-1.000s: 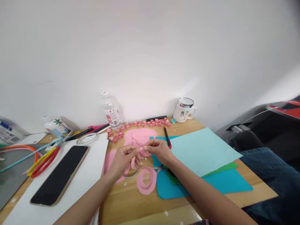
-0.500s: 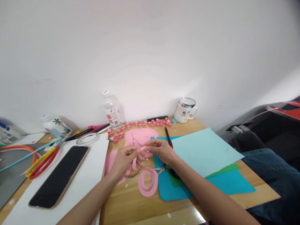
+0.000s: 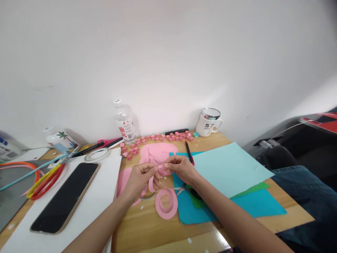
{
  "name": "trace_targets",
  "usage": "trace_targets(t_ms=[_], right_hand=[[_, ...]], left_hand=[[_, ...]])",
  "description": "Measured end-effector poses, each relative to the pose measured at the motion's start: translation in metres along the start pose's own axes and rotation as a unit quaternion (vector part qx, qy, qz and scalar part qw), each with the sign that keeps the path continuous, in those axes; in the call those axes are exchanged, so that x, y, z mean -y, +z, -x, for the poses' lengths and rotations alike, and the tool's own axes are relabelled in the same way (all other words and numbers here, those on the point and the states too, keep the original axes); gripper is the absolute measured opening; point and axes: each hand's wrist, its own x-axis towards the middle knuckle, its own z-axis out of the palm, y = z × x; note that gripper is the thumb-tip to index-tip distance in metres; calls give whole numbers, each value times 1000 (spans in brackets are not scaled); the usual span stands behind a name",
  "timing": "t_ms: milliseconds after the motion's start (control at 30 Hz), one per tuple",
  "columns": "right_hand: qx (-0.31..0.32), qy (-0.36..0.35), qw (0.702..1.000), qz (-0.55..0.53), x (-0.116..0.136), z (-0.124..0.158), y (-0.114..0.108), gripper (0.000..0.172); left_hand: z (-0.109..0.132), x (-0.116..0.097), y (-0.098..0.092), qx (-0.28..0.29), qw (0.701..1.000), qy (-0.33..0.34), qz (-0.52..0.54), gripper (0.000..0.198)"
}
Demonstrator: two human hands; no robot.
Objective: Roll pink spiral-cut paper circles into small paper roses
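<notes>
Between my two hands runs a pink paper strip [image 3: 151, 184], pinched at the end by each. My left hand [image 3: 143, 177] has its fingers closed on it, and part of the strip curls down below. My right hand [image 3: 180, 168] pinches the other part between thumb and forefinger. Just behind them lies a heap of pink paper pieces [image 3: 156, 151]. In front sits a coiled pink paper ring [image 3: 166, 203]. Small scissors [image 3: 181, 189] rest beside it, their handles partly hidden under my right forearm. More pink paper [image 3: 123, 179] lies left of my left hand.
Rolled pink paper buds [image 3: 158, 137] line the wall side. A water bottle [image 3: 124, 123] and a mug [image 3: 208, 123] stand at the back. On the left are a phone [image 3: 65, 198], white sheets [image 3: 102, 193] and red-yellow scissors [image 3: 50, 179]; light-blue paper [image 3: 226, 168] lies right.
The hands stay almost in place, still pinching the strip. The strip between the fingertips looks slightly turned, and the view has shifted a little.
</notes>
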Motion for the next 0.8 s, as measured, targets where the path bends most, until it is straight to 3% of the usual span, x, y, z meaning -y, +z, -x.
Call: trace_targets(t_ms=[333,800], right_hand=[[24,7,1000,-9,-1,0,-2,23],[-6,5,1000,-21,0,0,1,23]], left_hand=[[-2,3,-5,9,1000,-2,16,24],[-2,2,-1,11,1000,-3,5,28]])
